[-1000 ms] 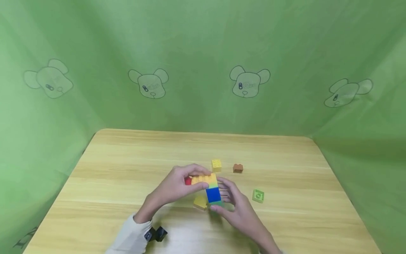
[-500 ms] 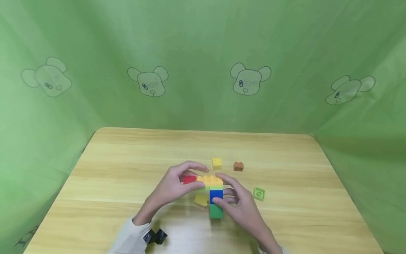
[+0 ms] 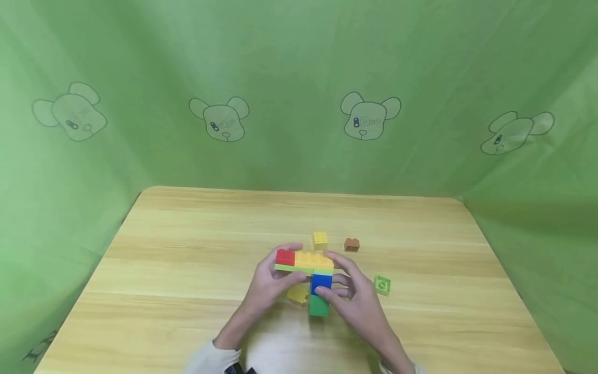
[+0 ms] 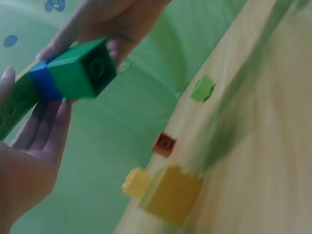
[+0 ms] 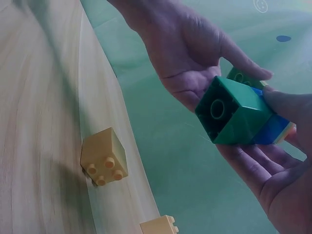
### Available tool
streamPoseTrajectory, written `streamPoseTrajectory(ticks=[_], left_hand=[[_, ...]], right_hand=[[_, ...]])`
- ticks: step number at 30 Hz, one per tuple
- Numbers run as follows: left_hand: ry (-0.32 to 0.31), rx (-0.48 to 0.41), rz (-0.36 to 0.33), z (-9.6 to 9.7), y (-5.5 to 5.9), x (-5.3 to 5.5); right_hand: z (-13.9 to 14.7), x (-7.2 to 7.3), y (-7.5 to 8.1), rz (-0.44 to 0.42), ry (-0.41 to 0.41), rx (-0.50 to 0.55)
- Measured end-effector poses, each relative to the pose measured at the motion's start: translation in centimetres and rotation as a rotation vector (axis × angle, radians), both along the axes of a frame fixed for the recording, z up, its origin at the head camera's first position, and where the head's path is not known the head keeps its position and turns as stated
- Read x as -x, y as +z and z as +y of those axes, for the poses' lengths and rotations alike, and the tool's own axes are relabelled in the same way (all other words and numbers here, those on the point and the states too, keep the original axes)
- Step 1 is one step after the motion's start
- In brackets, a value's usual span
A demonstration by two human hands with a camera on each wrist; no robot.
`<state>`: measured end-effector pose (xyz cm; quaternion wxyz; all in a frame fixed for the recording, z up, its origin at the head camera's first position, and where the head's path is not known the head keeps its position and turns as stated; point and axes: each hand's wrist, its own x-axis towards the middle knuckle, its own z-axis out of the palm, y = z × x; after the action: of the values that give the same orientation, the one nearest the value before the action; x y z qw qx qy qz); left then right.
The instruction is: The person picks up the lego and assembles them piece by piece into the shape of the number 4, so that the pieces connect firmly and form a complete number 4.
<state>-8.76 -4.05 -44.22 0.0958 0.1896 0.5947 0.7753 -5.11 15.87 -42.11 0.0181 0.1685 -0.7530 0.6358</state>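
Held up above the table is a building-block assembly (image 3: 320, 304). A red block (image 3: 285, 257) and a yellow studded row (image 3: 310, 261) lie over a light green layer; a blue block and a green block form a column below the right end. My right hand (image 3: 357, 298) grips the column, thumb in front on the blue block and fingers behind. My left hand (image 3: 266, 283) is around the left part, its thumb below the light green layer and its fingers behind the red block. In the right wrist view, the green block's hollow underside (image 5: 218, 109) faces the camera.
On the wooden table (image 3: 187, 234) lie a yellow block (image 3: 320, 240), a brown block (image 3: 352, 244) and a light green block (image 3: 382, 285). Another yellow block (image 3: 297, 294) sits behind the column, partly hidden. A green curtain (image 3: 299, 62) surrounds the table.
The assembly has swung from a tilted pose so its column now points down towards me, and shifted slightly right. My left hand has moved its hold, uncovering the red block. The right thumb went up the column.
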Motion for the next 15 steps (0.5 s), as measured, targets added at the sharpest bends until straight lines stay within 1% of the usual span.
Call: streamPoseTrajectory(ticks=[4,6,9,12,15], left_hand=[[0.048,0.002,-0.045,0.8,-0.3,-0.4],[0.062,-0.013,-0.075,1.2,-0.4,-0.5],[0.064,-0.055,-0.108,1.7,-0.6,-0.6],[0.062,-0.073,-0.105,2.0,-0.9,-0.7],[0.084,-0.056,-0.101,2.0,-1.1,-0.7]], right_hand=[[0.0,0.1,-0.2,0.002,-0.016,-0.013],[0.0,0.2,-0.3,0.010,-0.025,-0.020],[0.0,0.3,-0.5,0.030,-0.025,-0.041],[0.1,0.3,-0.7,0.055,-0.010,-0.065],[0.2,0.4,-0.8,0.083,0.000,-0.100]])
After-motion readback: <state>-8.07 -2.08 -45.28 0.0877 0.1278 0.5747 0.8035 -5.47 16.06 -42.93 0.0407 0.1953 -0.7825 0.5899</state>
